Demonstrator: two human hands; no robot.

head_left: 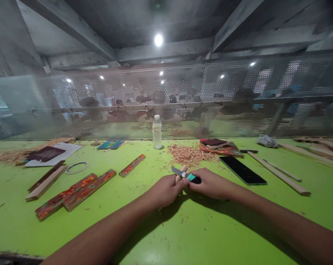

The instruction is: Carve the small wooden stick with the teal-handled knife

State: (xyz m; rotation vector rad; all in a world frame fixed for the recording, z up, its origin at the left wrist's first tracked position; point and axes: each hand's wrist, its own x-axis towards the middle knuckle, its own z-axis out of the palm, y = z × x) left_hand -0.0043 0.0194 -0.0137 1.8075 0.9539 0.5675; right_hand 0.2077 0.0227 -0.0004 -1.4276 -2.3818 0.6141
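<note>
My left hand (166, 189) is closed around a small pale piece of wood (182, 174), whose upper end sticks out past the fingers. My right hand (209, 183) grips a utility knife (193, 178) with a black and green handle. The knife's blade (177, 170) is out and points left, lying across the wood. My left thumb rests against the knife's handle. Both hands are together above the green table (183, 235). Beyond them lies a heap of wood shavings (187, 154).
A clear bottle (157, 133) stands before a perforated metal screen (122, 121). To the right lie a phone (243, 170) and a hammer (279, 175). On the left are painted wood strips (89, 189), a plain wood block (46, 183), a ring (77, 168) and brown sandpaper-like sheets (46, 152).
</note>
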